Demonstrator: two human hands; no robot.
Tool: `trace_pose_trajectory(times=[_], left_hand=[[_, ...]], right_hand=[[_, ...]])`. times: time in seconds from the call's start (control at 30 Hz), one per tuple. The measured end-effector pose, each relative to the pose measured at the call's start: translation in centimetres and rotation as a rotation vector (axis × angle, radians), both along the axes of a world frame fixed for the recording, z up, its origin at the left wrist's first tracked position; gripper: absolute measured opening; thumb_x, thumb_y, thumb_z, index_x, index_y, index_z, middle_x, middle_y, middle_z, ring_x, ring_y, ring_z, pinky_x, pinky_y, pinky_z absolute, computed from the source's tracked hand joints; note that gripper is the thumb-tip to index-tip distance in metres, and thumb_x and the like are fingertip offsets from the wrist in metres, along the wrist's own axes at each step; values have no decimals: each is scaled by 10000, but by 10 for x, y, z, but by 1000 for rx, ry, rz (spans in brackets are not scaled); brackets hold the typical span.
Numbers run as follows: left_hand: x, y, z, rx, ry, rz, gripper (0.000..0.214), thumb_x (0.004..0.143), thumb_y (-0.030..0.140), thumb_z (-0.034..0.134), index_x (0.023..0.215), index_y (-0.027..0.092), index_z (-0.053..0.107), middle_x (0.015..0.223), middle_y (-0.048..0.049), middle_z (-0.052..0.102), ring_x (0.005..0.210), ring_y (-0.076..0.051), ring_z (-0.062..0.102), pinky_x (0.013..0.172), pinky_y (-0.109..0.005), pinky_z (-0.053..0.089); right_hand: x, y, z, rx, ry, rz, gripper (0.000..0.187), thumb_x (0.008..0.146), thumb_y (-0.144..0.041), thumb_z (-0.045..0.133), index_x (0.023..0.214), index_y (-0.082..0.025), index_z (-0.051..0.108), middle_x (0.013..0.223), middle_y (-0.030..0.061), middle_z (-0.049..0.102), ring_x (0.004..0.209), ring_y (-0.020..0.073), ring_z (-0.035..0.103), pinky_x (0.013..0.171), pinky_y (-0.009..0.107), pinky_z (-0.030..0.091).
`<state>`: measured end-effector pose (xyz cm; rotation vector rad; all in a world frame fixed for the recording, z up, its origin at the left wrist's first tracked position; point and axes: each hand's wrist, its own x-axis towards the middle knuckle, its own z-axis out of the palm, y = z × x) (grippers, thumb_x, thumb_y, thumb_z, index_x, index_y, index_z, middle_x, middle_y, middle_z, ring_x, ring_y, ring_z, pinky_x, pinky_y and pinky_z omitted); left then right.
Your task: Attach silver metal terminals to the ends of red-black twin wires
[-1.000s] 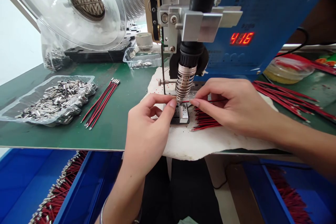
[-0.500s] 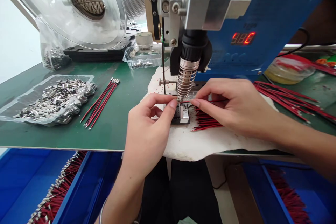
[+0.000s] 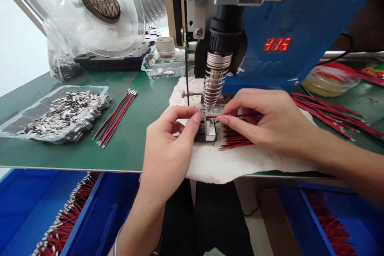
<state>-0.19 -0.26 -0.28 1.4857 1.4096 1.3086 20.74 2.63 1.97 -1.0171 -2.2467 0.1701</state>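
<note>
My left hand [image 3: 171,140] is closed in a pinch at the small metal jig [image 3: 211,130]; between thumb and forefinger sits a small metal cylinder, mostly hidden by the fingertips. From the other side my right hand [image 3: 261,122] pinches a thin red-and-black wire [image 3: 211,116], whose end reaches the left fingertips over the jig. Directly above hangs the soldering iron [image 3: 216,74] of the blue machine [image 3: 270,68], a coil spring around it and its tip just over the wire end. Under my right hand lies a bundle of red-and-black wires [image 3: 235,138] on a white cloth [image 3: 216,168].
Left on the green table [image 3: 126,156] stand a clear tray of metal cylinders [image 3: 69,114] and several wires with cylinders attached [image 3: 115,118]. Behind is a clear fume hood [image 3: 60,16]. More wires [image 3: 327,116] lie right. Blue bins [image 3: 87,216] sit below the table edge.
The soldering iron and its bracket have shifted, the tip lifting off the wire end. The red display now shows different digits. Both hands stay almost in place.
</note>
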Motion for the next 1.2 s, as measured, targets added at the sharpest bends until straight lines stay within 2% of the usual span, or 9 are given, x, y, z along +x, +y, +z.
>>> trace_pose_trajectory(times=[0.1,0.3,0.47,0.67,0.93,1.2], left_hand=[[0,-1,0,1,3,9,203,916,443,729,893,245,766,582,30,537,517,-111,430,521,-248,390],[1,0,1,-1,2,17,233,914,448,730,864,222,751,604,17,579,502,-108,428,481,-254,344],[3,1,4,-22,-7,-14,217,911,393,738,794,210,737,612,20,601,497,-94,411,480,-244,334],[2,1,1,6,-15,-7,208,909,422,743,838,227,752,729,8,692,535,-95,448,514,-246,366],[1,0,-2,16,-17,-10,220,912,433,739,861,220,753,751,-7,713,550,-104,464,528,-253,384],[2,1,0,18,-10,14,159,913,365,744,832,228,752,723,16,694,561,-88,466,536,-231,384]], right_hand=[[1,1,0,46,-14,24,81,966,-265,697,896,-233,723,810,-2,704,603,140,579,596,313,422],[2,1,0,52,-33,49,150,994,-269,650,871,-241,731,825,14,727,708,176,658,646,322,470],[3,1,0,47,-26,84,131,986,-207,630,979,-254,752,924,16,763,782,187,699,711,323,520],[4,1,1,61,-45,138,162,991,-165,604,951,-248,736,929,20,752,805,183,697,727,317,532],[4,2,0,84,-46,148,166,990,-147,593,973,-216,743,933,44,749,816,188,702,741,315,543],[6,4,-1,137,-67,168,149,995,-130,604,993,-192,740,950,40,749,822,175,705,743,293,547]])
